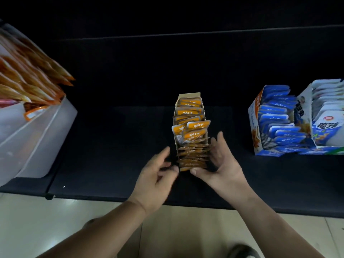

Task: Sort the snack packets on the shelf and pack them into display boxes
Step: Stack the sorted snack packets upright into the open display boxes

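A narrow cardboard display box [189,96] stands in the middle of the black shelf, filled with several orange snack packets [191,127] set on edge. My right hand [219,162] holds the right side of the front packets [192,157], thumb at the front edge and fingers straight along the side. My left hand [158,172] is at the left front corner of the row, thumb near the packets, fingers relaxed and slightly blurred. Whether it touches the packets is unclear.
A translucent plastic bin [41,135] with long orange packets [31,71] sits at the left. Two display boxes stand at the right: one with blue packets [277,120], one with white packets [327,116]. The shelf's front edge [186,203] lies below my wrists, tiled floor beneath.
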`<act>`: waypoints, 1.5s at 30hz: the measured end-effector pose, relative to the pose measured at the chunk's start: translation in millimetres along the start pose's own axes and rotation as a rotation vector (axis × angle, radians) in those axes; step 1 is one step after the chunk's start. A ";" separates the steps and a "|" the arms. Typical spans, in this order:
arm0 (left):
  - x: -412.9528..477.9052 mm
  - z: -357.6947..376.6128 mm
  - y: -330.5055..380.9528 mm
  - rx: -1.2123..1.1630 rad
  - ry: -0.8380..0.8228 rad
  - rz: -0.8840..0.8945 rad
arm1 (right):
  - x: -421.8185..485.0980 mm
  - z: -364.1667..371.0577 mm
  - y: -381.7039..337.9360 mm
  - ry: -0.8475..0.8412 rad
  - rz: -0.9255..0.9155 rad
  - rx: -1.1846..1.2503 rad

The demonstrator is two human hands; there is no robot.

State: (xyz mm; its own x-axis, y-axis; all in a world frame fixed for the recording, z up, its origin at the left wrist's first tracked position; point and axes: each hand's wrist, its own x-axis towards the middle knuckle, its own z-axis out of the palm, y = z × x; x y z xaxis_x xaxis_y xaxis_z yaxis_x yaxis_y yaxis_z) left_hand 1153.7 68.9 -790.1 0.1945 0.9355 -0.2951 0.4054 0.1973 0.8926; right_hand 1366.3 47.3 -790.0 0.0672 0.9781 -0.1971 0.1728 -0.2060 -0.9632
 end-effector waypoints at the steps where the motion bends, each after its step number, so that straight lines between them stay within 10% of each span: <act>1: -3.3 1.9 -4.2 0.042 -0.075 -0.023 | -0.5 -0.7 0.5 -0.025 0.035 0.022; 8: 35.7 0.1 29.6 -0.002 -0.199 -0.059 | 0.6 -8.6 -1.2 -0.096 0.051 0.066; 26: 61.5 85.3 66.1 0.090 -0.342 0.038 | -18.1 -53.7 22.2 0.323 0.167 0.227; 45: 53.5 98.5 58.5 0.158 -0.201 0.037 | -23.0 -88.6 -5.9 0.559 0.262 -0.490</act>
State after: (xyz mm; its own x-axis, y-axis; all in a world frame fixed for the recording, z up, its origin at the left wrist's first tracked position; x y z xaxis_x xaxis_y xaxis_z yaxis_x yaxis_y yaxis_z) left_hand 1275.7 101.7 -787.2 0.3794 0.8608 -0.3393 0.5263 0.1008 0.8443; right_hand 1450.8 23.3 -763.6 0.6275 0.7620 -0.1599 0.4875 -0.5446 -0.6824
